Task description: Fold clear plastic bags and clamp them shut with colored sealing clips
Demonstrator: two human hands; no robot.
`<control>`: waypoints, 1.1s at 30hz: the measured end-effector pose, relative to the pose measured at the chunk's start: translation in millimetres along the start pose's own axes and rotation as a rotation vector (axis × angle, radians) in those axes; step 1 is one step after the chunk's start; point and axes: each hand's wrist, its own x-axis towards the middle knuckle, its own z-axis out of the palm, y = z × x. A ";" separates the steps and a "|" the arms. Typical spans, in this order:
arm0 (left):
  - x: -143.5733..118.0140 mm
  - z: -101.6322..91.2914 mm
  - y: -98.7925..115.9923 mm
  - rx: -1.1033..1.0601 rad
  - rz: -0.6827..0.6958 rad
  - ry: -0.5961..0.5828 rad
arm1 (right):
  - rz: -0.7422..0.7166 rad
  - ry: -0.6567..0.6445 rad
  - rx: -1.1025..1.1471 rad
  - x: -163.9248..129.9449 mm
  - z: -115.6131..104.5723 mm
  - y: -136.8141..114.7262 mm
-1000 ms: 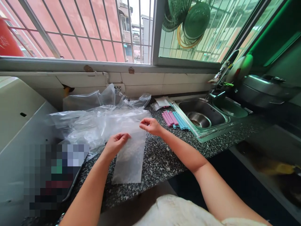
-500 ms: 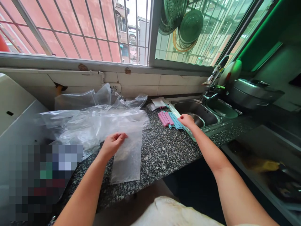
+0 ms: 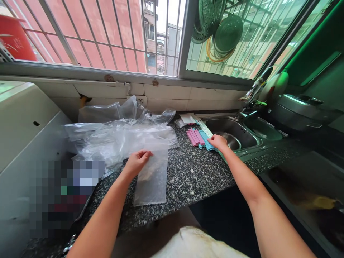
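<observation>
Fingers of left hand (image 3: pixel 137 162) still pinch the clear bag (image 3: pixel 152 175); right hand (image 3: pixel 218 142) now curls on blue clips (image 3: pixel 205 139).

small bag (image 3: pixel 153 175) on countertop (image 3: pixel 188 175), heap of plastic bags (image 3: pixel 115 136) behind it, clips (image 3: pixel 200 138) right beside sink (image 3: pixel 232 130)

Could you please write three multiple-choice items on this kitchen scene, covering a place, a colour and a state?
1. Where do the clips lie?
A. beside the sink
B. on the windowsill
C. inside the sink

2. What colours are the clips?
A. red and yellow
B. pink and blue
C. black and white

3. What is the left hand doing?
A. hanging free
B. gripping the tap
C. pinching the small bag's top edge

Answers: 1 A, they rest on the counter by the sink rim; 2 B, both colours show; 3 C, its fingers meet on the small bag, while the right hand touches the clips.
</observation>
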 end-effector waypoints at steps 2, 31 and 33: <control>0.2 0.7 0.2 0.005 0.000 -0.002 | -0.006 -0.006 -0.019 0.1 -0.2 -0.8; -0.1 4.4 3.7 -0.236 -0.070 -0.059 | -1.001 0.517 0.391 -83.0 -14.4 -122.7; -0.7 3.8 5.0 -0.275 -0.062 -0.073 | -1.084 0.537 0.434 -92.1 -8.5 -136.2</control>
